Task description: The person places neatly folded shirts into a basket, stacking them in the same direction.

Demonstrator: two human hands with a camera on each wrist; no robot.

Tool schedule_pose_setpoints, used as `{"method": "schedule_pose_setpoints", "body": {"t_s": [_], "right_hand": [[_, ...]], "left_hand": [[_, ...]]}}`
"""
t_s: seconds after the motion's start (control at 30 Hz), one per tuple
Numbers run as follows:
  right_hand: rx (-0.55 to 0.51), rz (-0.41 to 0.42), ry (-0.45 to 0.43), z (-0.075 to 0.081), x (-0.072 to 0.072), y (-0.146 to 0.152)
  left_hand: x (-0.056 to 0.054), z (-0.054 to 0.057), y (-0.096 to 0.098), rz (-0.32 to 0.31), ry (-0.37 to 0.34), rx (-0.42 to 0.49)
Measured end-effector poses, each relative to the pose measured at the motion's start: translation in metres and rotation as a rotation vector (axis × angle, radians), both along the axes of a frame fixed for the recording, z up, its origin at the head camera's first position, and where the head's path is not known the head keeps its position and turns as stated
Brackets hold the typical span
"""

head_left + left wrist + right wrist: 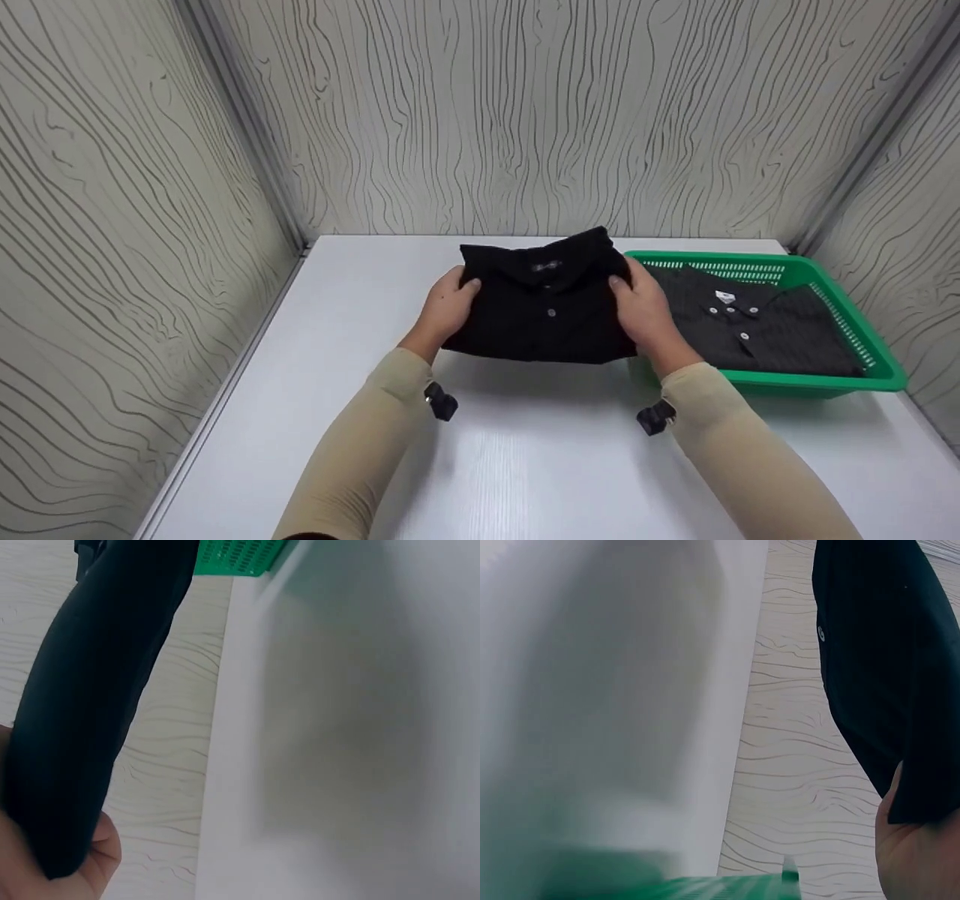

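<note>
A folded black shirt [517,315] with its collar and a pale button showing hangs above the white table, held between both hands. My left hand [447,304] grips its left edge, thumb on the front face. At the opposite edge my right hand [643,304] pinches the cloth in the same way. In the left wrist view the shirt [97,705] appears edge-on as a thick fold, with the left hand [67,866] around its end. The right wrist view shows the shirt [892,675] with the right hand [915,855] at its lower corner.
To the right stands a green plastic basket [814,381] holding another folded dark shirt [787,337] with white buttons and a tag. The white table [487,465] meets wood-patterned panels [480,120] at the back and sides. A small black device sits on each wrist.
</note>
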State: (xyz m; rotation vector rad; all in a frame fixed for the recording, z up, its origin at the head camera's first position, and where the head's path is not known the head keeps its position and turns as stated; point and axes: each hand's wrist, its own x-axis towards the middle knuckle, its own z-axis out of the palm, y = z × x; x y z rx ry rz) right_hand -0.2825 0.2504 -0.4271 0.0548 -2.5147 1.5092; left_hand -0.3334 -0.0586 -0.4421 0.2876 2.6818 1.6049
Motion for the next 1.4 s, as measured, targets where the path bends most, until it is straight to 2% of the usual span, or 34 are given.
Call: {"method": "schedule_pose_setpoints", "body": {"t_s": [0.1,0.4,0.67,1.03,1.4], "right_hand": [[-0.005,-0.001,0.013,0.002,0.001,0.008],[-0.034,-0.001,0.03,0.005,0.012,0.035],[-0.006,-0.025,0.041,0.006,0.022,0.066],[0.018,-0.127,0.022,-0.002,0.039,0.112],[0.082,-0.233,0.036,0.003,0.05,0.152]], "left_hand": [[0.002,0.006,0.005,-0.024,0.01,0.004],[0.015,0.014,0.02,-0.12,0.032,0.027],[0.02,0.022,0.042,-0.194,0.057,0.014],[0.029,0.02,0.09,-0.243,0.08,-0.041],[0.035,0.024,0.133,-0.211,0.123,-0.076]]}}
